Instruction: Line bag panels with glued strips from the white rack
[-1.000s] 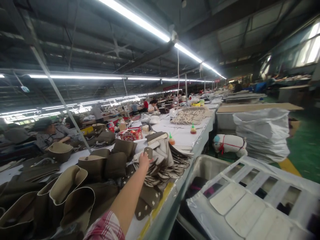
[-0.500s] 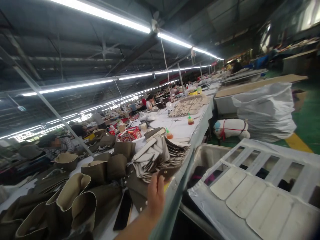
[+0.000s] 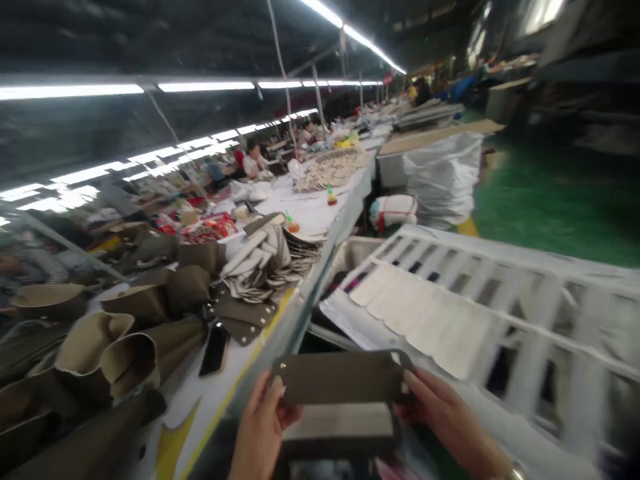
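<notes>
Currently in hand: a dark panel (image 3: 337, 377) is lying crosswise at the lower centre of the frame; the step in hand seems to be presenting this piece between both hands.
Left hand: the left hand (image 3: 263, 423) is pinching the panel's left end, thumb resting on the near face and fingers curling behind.
Right hand: the right hand (image 3: 443, 410) is gripping the right end, thumb at its corner; neither of the hands is spreading open.
Under the panel: a pale strip (image 3: 340, 421) is showing just below; whether it is belonging to the same piece, I cannot tell.
Next move: it is probably calling for an even grip at both ends, since the panel is looking thin and bendable.
Table: running up the left half, the table (image 3: 200, 393) is carrying a black phone (image 3: 214, 351), dark studded pieces (image 3: 243, 317) and a pale stack (image 3: 260, 263).
Rack: at centre right, a slatted rack (image 3: 500, 252) is bearing a row of pale panels (image 3: 425, 313).
</notes>
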A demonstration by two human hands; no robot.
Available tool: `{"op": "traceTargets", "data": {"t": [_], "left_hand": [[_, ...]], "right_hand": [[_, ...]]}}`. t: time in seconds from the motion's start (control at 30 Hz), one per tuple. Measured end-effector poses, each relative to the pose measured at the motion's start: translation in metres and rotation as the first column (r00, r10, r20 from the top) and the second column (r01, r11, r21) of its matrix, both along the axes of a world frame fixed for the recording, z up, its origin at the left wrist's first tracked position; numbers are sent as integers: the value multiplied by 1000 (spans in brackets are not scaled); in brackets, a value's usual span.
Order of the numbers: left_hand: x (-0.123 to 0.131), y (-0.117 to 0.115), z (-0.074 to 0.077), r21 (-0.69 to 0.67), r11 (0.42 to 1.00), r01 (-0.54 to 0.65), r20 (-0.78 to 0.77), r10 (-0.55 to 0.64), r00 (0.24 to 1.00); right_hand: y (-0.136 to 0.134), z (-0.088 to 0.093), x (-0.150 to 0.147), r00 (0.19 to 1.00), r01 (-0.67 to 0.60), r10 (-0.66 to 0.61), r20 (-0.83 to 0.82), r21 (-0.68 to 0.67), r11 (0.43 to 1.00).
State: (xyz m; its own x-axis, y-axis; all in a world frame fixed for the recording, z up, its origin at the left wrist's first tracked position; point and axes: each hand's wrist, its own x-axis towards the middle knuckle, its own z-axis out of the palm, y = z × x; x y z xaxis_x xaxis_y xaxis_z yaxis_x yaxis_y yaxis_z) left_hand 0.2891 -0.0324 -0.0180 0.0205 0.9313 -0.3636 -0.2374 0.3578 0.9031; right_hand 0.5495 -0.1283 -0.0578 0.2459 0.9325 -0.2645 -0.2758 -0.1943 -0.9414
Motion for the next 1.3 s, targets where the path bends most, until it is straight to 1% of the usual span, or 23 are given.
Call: {"op": "traceTargets", "data": {"t": [0.03,0.07,0.1,0.13,0.2,0.27,0.33,0.43,0.5,0.6,0.67,0.77,0.87,0.97,1.1,1.23,1.27,1.3], "left_hand": [[-11,-8,-4,-16,1000,-4,-63,3,998],[-23,-15,-8,-45,998,53,-132,-58,990],[-35,-19,-13,-91,987,134,-216,-151,965],[-46,-23,-17,-146,968,203,-295,-238,925],[-66,-28,-24,-235,916,325,-403,-396,825],[-79,-32,-28,-282,883,376,-467,-468,750],[-85,-32,-30,-295,880,373,-506,-475,720],[-88,-24,-33,-319,895,311,-527,-440,727],[-90,-16,-37,-331,907,261,-536,-408,739],[-92,-6,-45,-346,914,214,-529,-378,759],[-92,-1,-49,-374,908,186,-515,-371,773],[-90,2,-51,-397,906,149,-503,-350,790],[-88,4,-52,-385,909,158,-491,-347,799],[-88,5,-53,-378,909,173,-496,-357,791],[-89,5,-53,-392,895,214,-506,-404,762],[-89,6,-54,-434,865,251,-484,-459,745],[-89,7,-54,-437,860,264,-488,-473,733],[-89,8,-54,-421,863,281,-519,-483,705]], "right_hand": [[-9,4,-4,1000,-29,29,-9,-6,1000],[-18,6,-8,997,-72,72,10,-10,997],[-26,8,-10,991,-120,122,53,-41,992],[-33,9,-12,978,-169,178,113,-79,982],[-45,10,-15,930,-246,282,237,-171,954],[-50,11,-18,880,-246,312,358,-219,944],[-47,9,-20,856,-189,275,439,-229,955],[-31,5,-22,847,-130,242,474,-258,957],[-21,2,-23,822,-144,269,501,-274,951],[-10,1,-24,732,-185,318,603,-274,944],[-7,2,-23,675,-189,330,660,-277,942],[-6,3,-23,638,-177,338,692,-295,939],[-5,3,-23,623,-149,340,705,-319,936],[-5,1,-24,626,-126,338,703,-336,933],[-5,-2,-24,640,-118,329,694,-334,935],[-5,-3,-23,632,-99,337,697,-359,928],[-4,-3,-23,627,-92,341,700,-368,925],[-3,-2,-23,620,-87,347,704,-378,922]]}}
